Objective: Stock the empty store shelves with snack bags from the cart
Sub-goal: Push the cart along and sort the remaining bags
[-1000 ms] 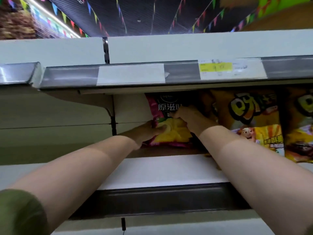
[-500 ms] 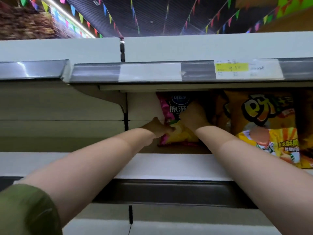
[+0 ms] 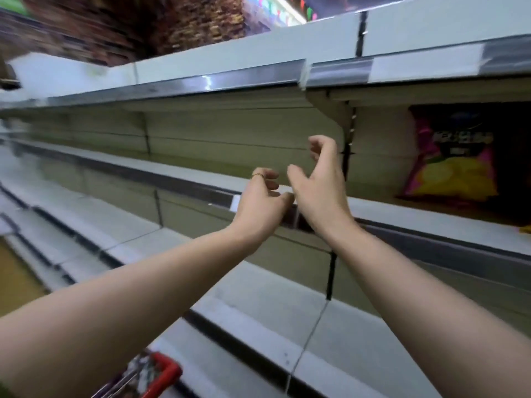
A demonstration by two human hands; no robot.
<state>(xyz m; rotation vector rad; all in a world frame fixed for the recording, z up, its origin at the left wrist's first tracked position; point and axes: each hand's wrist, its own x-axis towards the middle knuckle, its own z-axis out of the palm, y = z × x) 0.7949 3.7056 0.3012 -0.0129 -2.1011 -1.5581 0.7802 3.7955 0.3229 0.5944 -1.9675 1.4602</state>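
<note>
A pink, black and yellow snack bag stands upright on the second shelf at the right, under the top shelf. Both hands hover in front of the shelves, left of the bag and clear of it. My left hand has loosely curled fingers, wears a ring and holds nothing. Just to its right, my right hand is raised, fingers relaxed and bent, also empty. The red rim of the cart shows at the bottom left, with something inside it that is blurred.
Long white shelves run off to the left in several tiers, bare in the parts I see. A black upright divides the shelf bays. A yellow bag corner peeks in at the right edge. Blurred stacked goods fill the top left.
Both hands have let go of the pink bag and pulled back out from the shelf. My view has swung left and down, so the bag now sits at the right.
</note>
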